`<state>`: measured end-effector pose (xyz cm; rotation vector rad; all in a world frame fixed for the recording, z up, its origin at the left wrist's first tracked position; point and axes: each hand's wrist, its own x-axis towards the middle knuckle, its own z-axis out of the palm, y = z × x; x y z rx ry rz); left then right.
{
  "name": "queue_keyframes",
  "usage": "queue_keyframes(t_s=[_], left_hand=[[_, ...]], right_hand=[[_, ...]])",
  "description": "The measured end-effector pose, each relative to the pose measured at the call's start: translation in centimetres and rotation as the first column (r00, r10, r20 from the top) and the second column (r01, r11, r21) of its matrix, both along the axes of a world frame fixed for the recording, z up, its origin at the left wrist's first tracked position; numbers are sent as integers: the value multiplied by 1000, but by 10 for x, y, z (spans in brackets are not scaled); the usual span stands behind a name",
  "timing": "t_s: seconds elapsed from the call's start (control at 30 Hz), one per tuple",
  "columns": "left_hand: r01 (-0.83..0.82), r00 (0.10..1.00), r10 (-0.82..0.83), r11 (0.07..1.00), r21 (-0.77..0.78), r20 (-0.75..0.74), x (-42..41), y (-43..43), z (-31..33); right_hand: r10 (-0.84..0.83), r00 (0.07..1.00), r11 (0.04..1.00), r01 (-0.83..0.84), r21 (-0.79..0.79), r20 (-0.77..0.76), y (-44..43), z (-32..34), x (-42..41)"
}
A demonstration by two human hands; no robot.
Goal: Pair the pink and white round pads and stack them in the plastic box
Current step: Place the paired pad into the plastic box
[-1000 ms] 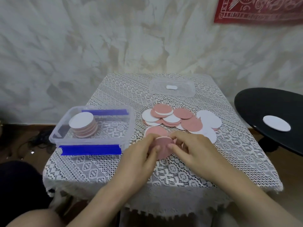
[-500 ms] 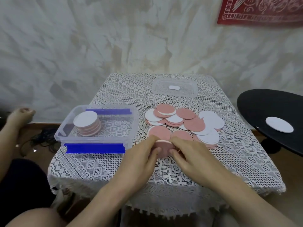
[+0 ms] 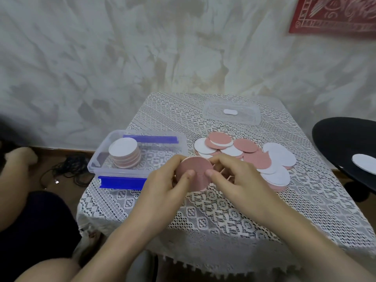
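Filling the frame behind the plastic box (image 3: pixel 122 173), a mottled pale wall (image 3: pixel 142 47) backs a small table (image 3: pixel 223 216) draped in white lace. The clear box, with blue clips on its long sides, stands on the left part of that table. Well to the right of the box, off the lace, a black round table (image 3: pixel 341 139) bears a single white pad (image 3: pixel 364 163). High and far right of the box, a red patterned hanging (image 3: pixel 333 15) marks the wall. Directly right of the box, a loose pile (image 3: pixel 256 157) of pink and white pads lies overlapping on the cloth. Behind the box and to its right, near the far edge of the lace, the clear lid (image 3: pixel 248 117) lies flat. On the floor left of the box is a tangle of dark cables (image 3: pixel 69 169).

Just beside the box's near right corner, a person's two hands meet above the cloth. The left hand (image 3: pixel 160 188) and the right hand (image 3: pixel 240 178) both pinch one pink pad (image 3: pixel 195 169), thumbs pressed on its pink face and fingers curled behind it. The pad is raised and tilted toward the camera, with a thin white edge showing along its upper left rim. Inside the box, at its left end, a stack (image 3: pixel 125 152) of pads shows pink and white edges, a white one on top.
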<state>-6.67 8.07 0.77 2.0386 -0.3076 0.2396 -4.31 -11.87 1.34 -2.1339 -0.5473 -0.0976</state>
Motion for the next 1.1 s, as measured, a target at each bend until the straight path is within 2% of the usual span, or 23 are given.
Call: queue_keyframes(t_s=[0.23,0.43,0.6,0.73,0.83,0.93,1.03,1.1], left_hand=[[-53,996,45,993,-104,-81,1,41,2],[-160,979,142,979,-127,-144,5,86,6],[-255,962,237,957,-139,-136,10,122,11],[-343,938,340,939,-29,-72,15,145,11],[-450,892,451,892,37,-8,18,157,10],[-485,873,487,868,104,6,21,163,7],[-455,887,462,874,171,-2,24,162,2],[-444,891,455,875,192,-12,24,161,-1]], right_hand=[[72,993,996,-67,53,-97,43,11,11],[96,984,994,-86,69,-150,82,20,24],[122,973,991,-110,70,-198,116,30,38],[147,960,988,-132,77,-240,141,34,54],[141,944,989,-119,91,-297,154,35,68],[106,931,993,-83,82,-350,164,31,81],[46,942,999,-50,-2,-333,174,23,92],[8,961,991,-44,-124,-276,178,17,94]])
